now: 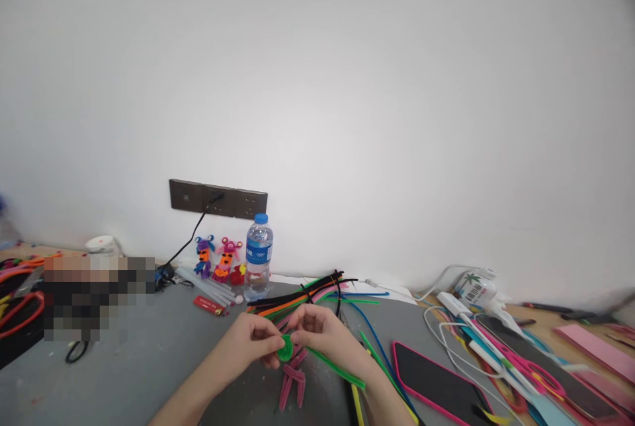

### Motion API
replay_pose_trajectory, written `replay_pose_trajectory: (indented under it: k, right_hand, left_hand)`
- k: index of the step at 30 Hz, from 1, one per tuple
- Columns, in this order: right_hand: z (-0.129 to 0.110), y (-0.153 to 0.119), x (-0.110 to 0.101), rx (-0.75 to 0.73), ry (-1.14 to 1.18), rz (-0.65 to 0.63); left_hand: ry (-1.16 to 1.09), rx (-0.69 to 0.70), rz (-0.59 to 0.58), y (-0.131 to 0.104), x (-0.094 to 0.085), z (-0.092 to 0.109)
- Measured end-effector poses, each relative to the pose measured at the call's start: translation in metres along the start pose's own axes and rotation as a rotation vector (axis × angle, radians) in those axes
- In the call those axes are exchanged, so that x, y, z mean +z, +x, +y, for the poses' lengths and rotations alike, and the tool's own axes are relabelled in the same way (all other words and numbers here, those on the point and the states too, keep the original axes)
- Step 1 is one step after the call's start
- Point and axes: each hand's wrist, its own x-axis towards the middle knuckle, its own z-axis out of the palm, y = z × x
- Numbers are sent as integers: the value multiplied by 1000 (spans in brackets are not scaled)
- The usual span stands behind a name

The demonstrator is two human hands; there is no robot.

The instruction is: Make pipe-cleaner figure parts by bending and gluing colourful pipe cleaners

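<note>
A small green coiled disc is pinched between the thumb and fingers of my left hand. Touching the disc's right edge, the closed fingers of my right hand are at a green fuzzy stem that runs out below that hand toward the lower right. Just beneath the disc, a pink fuzzy figure with two leg-like ends lies on the grey mat. Behind my hands is a bundle of black, orange, green and pink fuzzy stems.
A water bottle stands near the wall, beside small fuzzy dolls, glue sticks and a red box. On the right lie a pink-edged phone, white cables, pink scissors and a tissue pack.
</note>
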Motion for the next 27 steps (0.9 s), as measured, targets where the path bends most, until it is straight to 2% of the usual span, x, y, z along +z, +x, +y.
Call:
replay_pose_trajectory:
  k: [7, 13, 16, 19, 22, 24, 25, 27]
  right_hand:
    - [5, -2, 1, 147, -39, -16]
    - [2, -2, 3, 118, -45, -33]
    - [-1, 0, 2, 62, -49, -17]
    - [-1, 3, 0, 34, -34, 61]
    - [1, 5, -2, 19, -6, 144]
    - [3, 6, -4, -6, 8, 162]
    - [5, 6, -4, -16, 16, 163]
    - [7, 7, -4, -24, 29, 161]
  left_hand:
    - [-10, 2, -7, 2, -2, -1]
    - [-5, 73, 7, 2, -1, -4]
    - [143, 241, 92, -1, 0, 2]
    - [364, 524, 317, -8, 4, 19]
    - [374, 704, 406, -28, 10, 34]
    - [323, 734, 443, -51, 8, 27]
    - [279, 719, 429, -66, 3, 15]
    - [174, 689, 403, -98, -13, -24]
